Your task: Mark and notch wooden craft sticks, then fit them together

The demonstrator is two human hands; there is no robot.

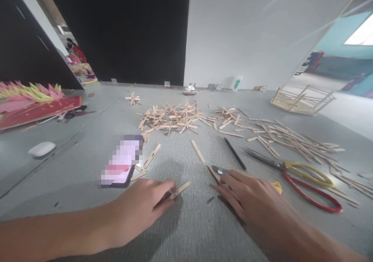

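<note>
My left hand is closed around one end of a short flat craft stick, pinched between thumb and fingers just above the table. Low over the table, my right hand has its fingers bent around a thin brown pointed tool, whose exact kind I cannot make out. A grey metal blade-like piece shows by the right fingertips. Part of a yellow loop sticks out behind that hand. Between and beyond the hands lie a single craft stick and a notched one.
A phone lies left. Heaped craft stick pieces sit ahead, with long sticks at right. Large scissors with red and yellow handles and a black pen lie right. A white case rests far left.
</note>
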